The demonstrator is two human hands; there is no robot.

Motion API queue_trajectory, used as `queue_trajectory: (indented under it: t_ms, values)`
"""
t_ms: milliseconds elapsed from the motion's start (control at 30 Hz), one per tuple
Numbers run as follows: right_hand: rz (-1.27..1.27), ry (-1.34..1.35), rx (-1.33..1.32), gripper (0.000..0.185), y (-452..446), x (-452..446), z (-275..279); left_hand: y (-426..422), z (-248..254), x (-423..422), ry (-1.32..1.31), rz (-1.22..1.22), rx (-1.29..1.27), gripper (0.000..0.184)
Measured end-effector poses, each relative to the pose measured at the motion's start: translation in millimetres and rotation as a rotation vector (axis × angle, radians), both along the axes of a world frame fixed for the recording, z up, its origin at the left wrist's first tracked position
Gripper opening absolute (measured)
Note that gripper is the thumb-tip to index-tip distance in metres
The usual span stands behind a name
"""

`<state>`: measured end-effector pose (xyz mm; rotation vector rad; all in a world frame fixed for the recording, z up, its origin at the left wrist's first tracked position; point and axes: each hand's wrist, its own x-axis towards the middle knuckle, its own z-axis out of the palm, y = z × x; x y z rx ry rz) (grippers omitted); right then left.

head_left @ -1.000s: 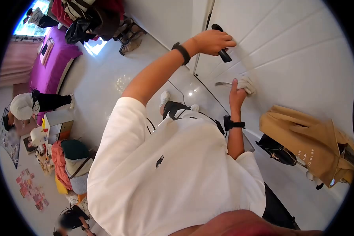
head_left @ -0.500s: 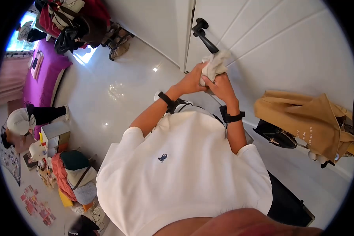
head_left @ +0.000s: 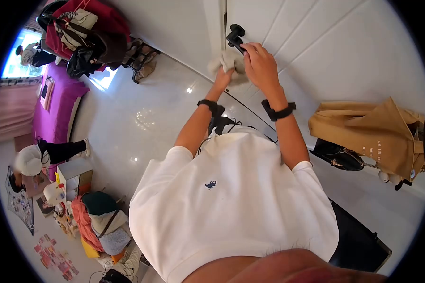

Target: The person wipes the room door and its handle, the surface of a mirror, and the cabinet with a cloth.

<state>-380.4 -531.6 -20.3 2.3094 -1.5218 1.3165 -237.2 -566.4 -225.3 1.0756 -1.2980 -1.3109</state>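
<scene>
A crumpled off-white cloth (head_left: 227, 61) is bunched in my left hand (head_left: 224, 78), whose fingers are closed on it. The cloth is smeared by motion and hangs close to the door's edge. My right hand (head_left: 262, 66) is at the black door handle (head_left: 235, 37), with its fingers bent over the end of the lever. Part of the lever is hidden under those fingers. The handle sits on a white grooved door (head_left: 307, 52). Each wrist wears a black strap.
A tan bag (head_left: 363, 127) and a black bag (head_left: 337, 153) hang on the right. A dark case (head_left: 359, 236) stands lower right. At left, another person (head_left: 56, 151) is near a purple-covered bed (head_left: 59, 104). Clothes and bags (head_left: 89, 33) are piled upper left, above a shoe rack (head_left: 141, 56).
My hands were together on the cloth. My right hand has let go of it and moved up to the door handle, while my left hand has carried the cloth leftward.
</scene>
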Motion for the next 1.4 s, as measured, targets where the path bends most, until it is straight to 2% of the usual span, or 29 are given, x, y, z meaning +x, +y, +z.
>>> queue_trajectory:
  t_ms: [33,67,133,233,300,333,500,567,600,700,733,800,833,900,933,967,1033,1100,1167,1233,1300,1333,1400]
  values:
    - [0.012,-0.014,0.141,0.023,-6.5,0.9,-3.9,-14.5,23.3,-2.7,-0.004,0.016,-0.033,0.032]
    - [0.013,-0.015,0.145,0.023,-11.5,3.2,-2.1,-26.2,46.8,-3.9,-0.010,0.033,-0.064,0.031]
    - [-0.059,0.064,0.504,0.030,-18.8,11.8,5.6,-33.4,54.3,-1.9,-0.022,0.050,-0.089,0.030]
    - [-0.119,0.192,0.618,0.039,-35.9,27.0,6.5,-46.5,40.6,-1.4,0.017,0.039,0.012,0.031]
    - [-0.125,0.194,0.596,0.040,-41.2,31.4,0.6,-51.8,-1.7,3.8,-0.135,0.034,0.013,0.032]
    - [-0.135,0.198,0.580,0.042,-44.4,32.3,-1.0,-51.1,-11.9,5.6,-0.098,0.051,0.033,0.034]
    - [-0.099,0.190,0.621,0.044,-41.6,29.5,2.9,-79.4,-14.8,28.5,-0.194,0.234,-0.050,0.038]
    - [-0.095,0.169,0.621,0.044,-42.9,30.1,6.0,-94.6,7.7,45.8,-0.212,0.333,-0.183,0.044]
    - [-0.104,0.183,0.636,0.044,-43.6,30.7,6.2,-98.4,37.8,49.1,-0.173,0.372,-0.267,0.049]
    - [-0.116,0.201,0.658,0.045,-43.0,32.0,5.5,-91.4,113.7,49.4,-0.208,0.410,-0.341,0.045]
    - [-0.124,0.204,0.660,0.045,-43.7,32.9,5.9,-89.1,116.4,48.7,-0.212,0.416,-0.342,0.045]
    - [-0.114,0.204,0.658,0.045,-42.6,33.6,9.3,-87.7,115.3,39.4,-0.402,0.465,-0.621,0.045]
    - [-0.113,0.204,0.657,0.045,-41.9,33.3,10.8,-85.8,114.7,35.6,-0.405,0.467,-0.624,0.045]
    - [-0.112,0.201,0.628,0.046,-42.6,32.3,7.1,-88.8,89.8,32.4,-0.383,0.312,-0.354,0.043]
    - [-0.115,0.199,0.604,0.048,-43.2,32.0,4.4,-97.0,71.2,37.4,-0.428,0.246,-0.420,0.038]
    - [-0.124,0.197,0.593,0.048,-45.0,31.6,1.7,-98.0,79.8,37.1,-0.424,0.241,-0.433,0.038]
    - [-0.121,0.193,0.601,0.047,-46.0,30.9,-3.0,-91.3,105.2,34.1,-0.163,0.297,-0.403,0.032]
    - [-0.132,0.200,0.638,0.046,-41.9,32.1,7.6,-97.1,132.7,41.1,-0.220,0.306,-0.454,0.033]
    - [-0.134,0.204,0.677,0.045,-39.3,33.2,11.7,-102.0,180.4,45.7,-0.337,0.306,-0.618,0.038]
    - [-0.138,0.180,0.637,0.045,-38.0,33.0,10.2,-104.0,231.9,44.2,-0.285,0.358,-0.762,0.044]
    - [-0.135,0.183,0.637,0.045,-38.3,32.1,7.7,-106.8,279.4,40.9,-0.359,0.394,-0.788,0.039]
    - [-0.138,0.189,0.634,0.045,-38.7,32.1,7.1,-107.5,290.3,40.5,-0.428,0.429,-0.815,0.035]
    - [-0.141,0.186,0.635,0.045,-38.5,32.1,7.9,-109.7,293.7,40.7,-0.394,0.402,-0.790,0.038]
